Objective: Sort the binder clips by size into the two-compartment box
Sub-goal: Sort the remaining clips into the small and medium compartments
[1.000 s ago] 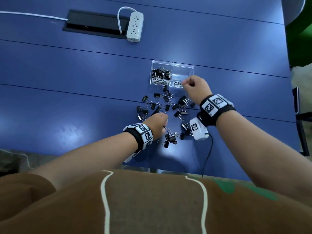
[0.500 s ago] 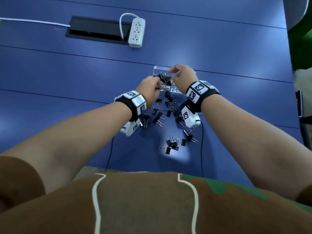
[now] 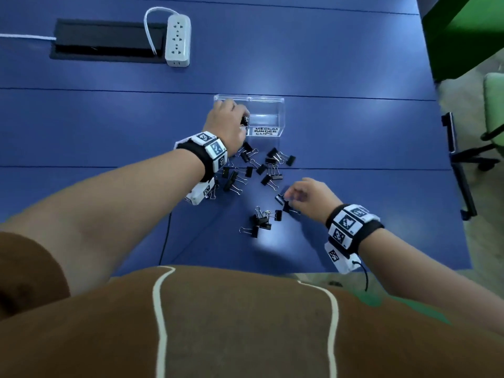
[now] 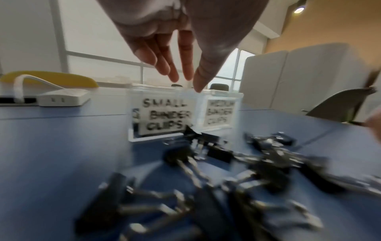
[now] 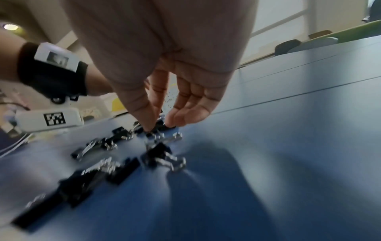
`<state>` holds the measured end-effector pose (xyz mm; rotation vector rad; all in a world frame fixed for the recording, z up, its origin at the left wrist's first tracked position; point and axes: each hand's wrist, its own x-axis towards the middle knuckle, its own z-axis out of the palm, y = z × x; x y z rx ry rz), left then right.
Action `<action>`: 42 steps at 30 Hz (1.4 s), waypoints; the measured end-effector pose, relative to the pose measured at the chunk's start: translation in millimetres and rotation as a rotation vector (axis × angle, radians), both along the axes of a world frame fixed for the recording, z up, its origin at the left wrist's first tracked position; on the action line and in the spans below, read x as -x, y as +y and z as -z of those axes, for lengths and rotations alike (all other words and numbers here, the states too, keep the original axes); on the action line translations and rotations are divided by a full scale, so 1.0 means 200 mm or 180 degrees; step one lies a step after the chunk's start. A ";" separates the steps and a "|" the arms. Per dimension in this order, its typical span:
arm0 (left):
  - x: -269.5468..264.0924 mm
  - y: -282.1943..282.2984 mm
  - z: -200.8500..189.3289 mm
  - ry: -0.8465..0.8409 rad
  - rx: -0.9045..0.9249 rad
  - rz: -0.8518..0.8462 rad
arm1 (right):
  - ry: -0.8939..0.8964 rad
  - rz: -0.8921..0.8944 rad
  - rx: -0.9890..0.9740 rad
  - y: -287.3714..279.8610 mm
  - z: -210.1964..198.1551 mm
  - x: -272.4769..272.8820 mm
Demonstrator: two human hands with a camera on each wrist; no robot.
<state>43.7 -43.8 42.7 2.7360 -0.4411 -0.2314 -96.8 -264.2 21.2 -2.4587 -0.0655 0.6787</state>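
Tabletop [image 3: 81,126], blue, seamed; far left, recessed cable tray [image 3: 106,40] and white power strip [image 3: 178,40]. Left hand [image 3: 227,124], fingers straight and spread, over clear two-compartment box [image 3: 268,120]. Black binder clips [image 3: 261,166] scattered near it. Right hand [image 3: 311,197] pinching one clip [image 5: 156,130]. Green chair [image 3: 493,105] far right.

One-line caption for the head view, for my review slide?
Left hand over the clear box's small-clip side; right hand reaching into loose binder clips on the blue table.

Loose binder clips [image 3: 253,170] crowd the table [image 3: 109,126] before the box [image 3: 268,115]; its top stands open.
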 end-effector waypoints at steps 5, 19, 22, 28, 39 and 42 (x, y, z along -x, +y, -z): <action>0.40 -0.06 0.06 0.0782 0.0379 0.0983 | 0.0068 -0.0220 0.0210 0.02 0.06 0.04; 0.69 -0.01 0.20 0.1204 0.0201 0.0939 | 0.0017 -0.0526 0.0155 0.14 0.07 0.12; 0.65 0.01 0.18 0.1174 0.0485 0.0778 | -0.0191 -0.0202 0.0007 0.14 0.07 0.09; 0.56 0.08 0.14 0.0852 0.0862 -0.0024 | -0.0557 0.0055 0.0053 0.16 0.04 0.07; 0.70 0.07 0.18 0.0655 0.0533 0.0448 | -0.0355 -0.0340 0.0081 0.25 0.12 0.15; 0.79 0.04 0.18 0.0926 0.0304 0.0811 | -0.0493 -0.0158 -0.0030 0.23 0.12 0.13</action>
